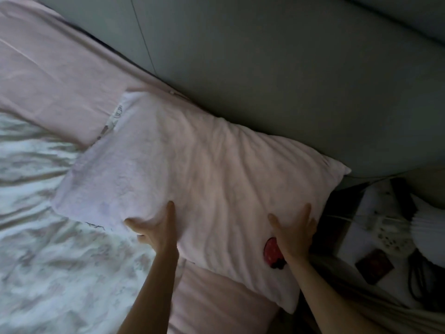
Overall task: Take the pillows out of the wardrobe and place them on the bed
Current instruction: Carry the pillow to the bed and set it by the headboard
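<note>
A pale pink pillow (197,179) with a red strawberry patch lies on the bed against the grey headboard (277,75). My left hand (154,230) grips its near edge, thumb on top and fingers curled under. On the pillow's right part rests my right hand (293,232), fingers spread and pressing on the cover. A second pink pillow (53,73) lies flat at the upper left, touching the first one's corner. The wardrobe is out of view.
A rumpled white patterned duvet (48,249) covers the bed at left. Pink sheet (212,304) shows below the pillow. At right stands a bedside table (375,239) with a power strip, cables, a small dark card and a white pleated lamp.
</note>
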`<state>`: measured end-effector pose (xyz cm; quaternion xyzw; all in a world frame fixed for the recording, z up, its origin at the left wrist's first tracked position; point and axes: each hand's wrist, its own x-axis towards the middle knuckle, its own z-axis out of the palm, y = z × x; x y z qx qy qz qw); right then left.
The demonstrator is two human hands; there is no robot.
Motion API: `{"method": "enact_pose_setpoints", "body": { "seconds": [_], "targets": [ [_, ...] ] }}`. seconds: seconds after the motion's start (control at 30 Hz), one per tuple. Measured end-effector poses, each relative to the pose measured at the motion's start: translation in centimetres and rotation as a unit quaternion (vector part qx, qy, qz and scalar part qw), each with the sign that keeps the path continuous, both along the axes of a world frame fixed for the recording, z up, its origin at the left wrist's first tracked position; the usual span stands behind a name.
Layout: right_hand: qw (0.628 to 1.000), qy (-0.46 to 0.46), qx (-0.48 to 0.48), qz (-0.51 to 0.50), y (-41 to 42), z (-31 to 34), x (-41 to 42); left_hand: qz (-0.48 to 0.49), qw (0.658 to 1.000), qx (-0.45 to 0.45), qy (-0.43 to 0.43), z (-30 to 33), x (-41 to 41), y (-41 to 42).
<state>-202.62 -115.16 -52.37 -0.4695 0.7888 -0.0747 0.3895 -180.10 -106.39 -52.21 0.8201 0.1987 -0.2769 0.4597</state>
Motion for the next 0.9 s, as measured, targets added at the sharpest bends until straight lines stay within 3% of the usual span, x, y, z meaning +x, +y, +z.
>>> {"method": "enact_pose_setpoints", "body": {
  "seconds": [0.17, 0.3, 0.47, 0.6, 0.73, 0.83, 0.9],
  "targets": [
    [0.999, -0.007, 0.027, -0.016, -1.4, -1.2, 0.9, 0.000, 1.000, -0.021, 0.003, -0.6, 1.3, -1.3],
    [0.997, 0.023, -0.008, 0.079, -1.6, -1.3, 0.8, -0.079, 0.993, 0.009, -0.085, 2.0, 0.8, -2.8],
    [0.992, -0.049, -0.087, 0.078, 0.6, 1.0, 1.8, -0.227, 0.923, -0.134, -0.281, 7.5, 2.3, -4.6],
    [0.982, -0.115, -0.129, 0.082, 2.7, 2.6, 3.3, -0.229, 0.899, -0.157, -0.338, 9.8, 5.4, -5.5],
    [0.971, -0.051, -0.210, 0.104, 1.6, 2.5, 3.5, -0.181, 0.945, -0.123, -0.244, 6.7, 7.7, -4.6],
    [0.979, 0.015, -0.167, 0.114, -1.2, 1.7, 2.6, -0.144, 0.983, -0.115, -0.017, 1.7, 7.5, -2.2],
    [0.986, 0.019, -0.117, 0.117, -1.9, 1.1, 1.8, -0.129, 0.985, -0.087, 0.071, -0.7, 6.5, -0.3]
  ]
}}
